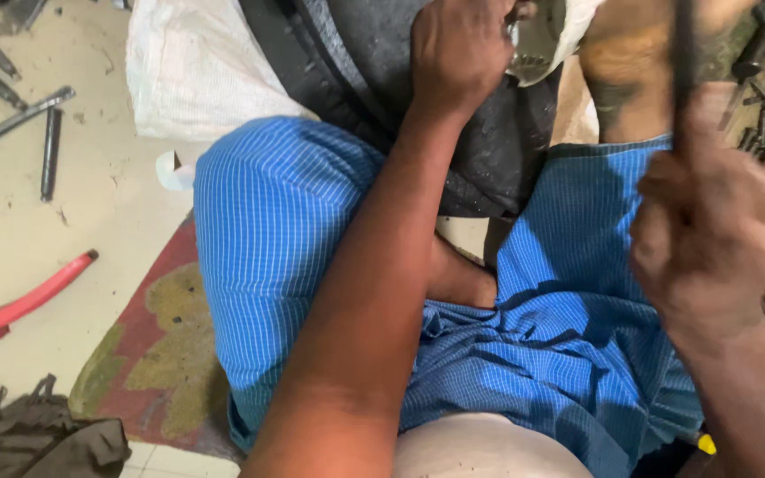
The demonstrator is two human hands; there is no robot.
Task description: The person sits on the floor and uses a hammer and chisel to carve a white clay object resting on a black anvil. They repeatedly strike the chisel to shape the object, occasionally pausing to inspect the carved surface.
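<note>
Item: my left hand clamped on black tyre beneath it, beside a metal part. My right hand fisted around dark rod. Advice: brace tyre firmly, strike squarely.

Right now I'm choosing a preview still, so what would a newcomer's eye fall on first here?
Probably the blue checked cloth over the seated person's legs, filling the middle. Next, the left hand at top centre, pressed on a black tyre beside a pale metal part. At the right, the blurred right hand grips a dark rod; a red-handled tool lies on the floor, far left.
</note>
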